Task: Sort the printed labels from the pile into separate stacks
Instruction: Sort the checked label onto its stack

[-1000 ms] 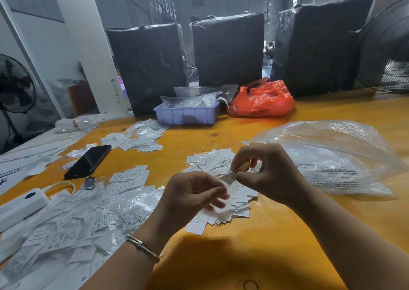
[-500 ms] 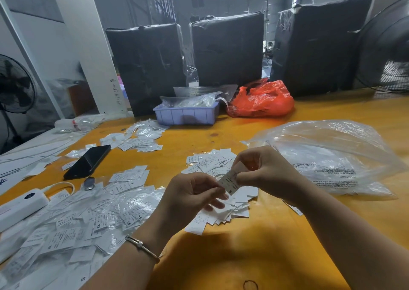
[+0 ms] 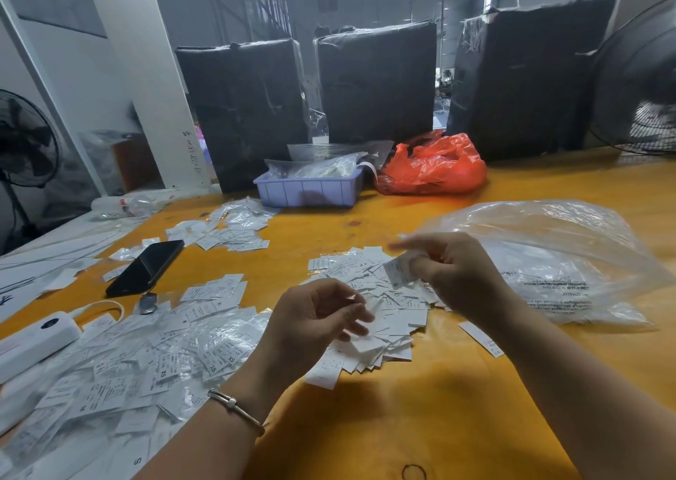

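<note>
1. The right hand (image 3: pixel 453 274) pinches one printed label (image 3: pixel 397 271), lifted just above the middle pile of labels (image 3: pixel 369 307).
2. The left hand (image 3: pixel 314 318) hovers over that pile's near side, fingers loosely curled, gripping nothing.
3. A larger heap of labels (image 3: pixel 139 355) lies left of the pile; a clear plastic bag (image 3: pixel 570 260) lies right of it.

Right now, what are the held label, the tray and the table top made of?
Label: looks like thin white paper or woven tape, matte; it bends in the right hand; motion blur leaves it open.
Tray: lilac moulded plastic, ribbed wall, dull sheen.
Table: probably wood or plywood, yellow-orange coat, faint grain, soft gloss.
</note>
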The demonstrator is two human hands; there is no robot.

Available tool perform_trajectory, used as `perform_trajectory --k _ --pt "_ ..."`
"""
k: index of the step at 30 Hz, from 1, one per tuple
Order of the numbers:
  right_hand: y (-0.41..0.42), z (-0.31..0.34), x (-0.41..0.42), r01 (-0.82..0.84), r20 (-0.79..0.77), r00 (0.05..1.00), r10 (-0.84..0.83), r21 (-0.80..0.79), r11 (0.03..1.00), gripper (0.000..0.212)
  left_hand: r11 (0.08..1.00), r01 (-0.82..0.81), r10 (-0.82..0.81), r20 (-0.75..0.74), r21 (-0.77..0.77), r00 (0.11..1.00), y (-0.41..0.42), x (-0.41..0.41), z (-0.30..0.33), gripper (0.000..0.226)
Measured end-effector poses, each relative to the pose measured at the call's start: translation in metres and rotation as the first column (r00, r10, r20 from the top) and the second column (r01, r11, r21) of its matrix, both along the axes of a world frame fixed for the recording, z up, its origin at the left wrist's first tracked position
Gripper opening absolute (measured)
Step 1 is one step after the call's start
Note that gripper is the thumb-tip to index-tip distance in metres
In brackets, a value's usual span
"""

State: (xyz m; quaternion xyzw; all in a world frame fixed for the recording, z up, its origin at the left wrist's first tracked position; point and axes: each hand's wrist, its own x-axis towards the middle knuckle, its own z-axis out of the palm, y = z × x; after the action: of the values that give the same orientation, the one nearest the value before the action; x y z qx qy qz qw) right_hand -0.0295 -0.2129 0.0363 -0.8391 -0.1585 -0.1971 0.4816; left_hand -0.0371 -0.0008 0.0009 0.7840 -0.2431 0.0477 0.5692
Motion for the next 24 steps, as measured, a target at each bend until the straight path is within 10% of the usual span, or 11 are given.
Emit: perform_trajectory --k 3,6,24 --pt "0.007 0.001 -0.004 -0.208 -0.172 0.965 0.196 -0.052 0.977 0.012 0.999 -0.040 0.041 0.011 -0.029 0.999 0.001 0.000 0.002 0.001" --pt "0.014 -0.002 -0.010 -0.323 -0.194 0.933 0.302 -0.084 0.943 0.028 0.999 -0.015 0.014 -0.011 -0.052 1.000 0.000 -0.003 0.006 0.010" --pt "0.002 0.009 -0.010 -0.218 -0.031 0.975 0.221 0.085 0.972 0.009 0.998 0.035 -0.038 -0.052 -0.055 0.998 0.001 -0.007 0.010 0.013"
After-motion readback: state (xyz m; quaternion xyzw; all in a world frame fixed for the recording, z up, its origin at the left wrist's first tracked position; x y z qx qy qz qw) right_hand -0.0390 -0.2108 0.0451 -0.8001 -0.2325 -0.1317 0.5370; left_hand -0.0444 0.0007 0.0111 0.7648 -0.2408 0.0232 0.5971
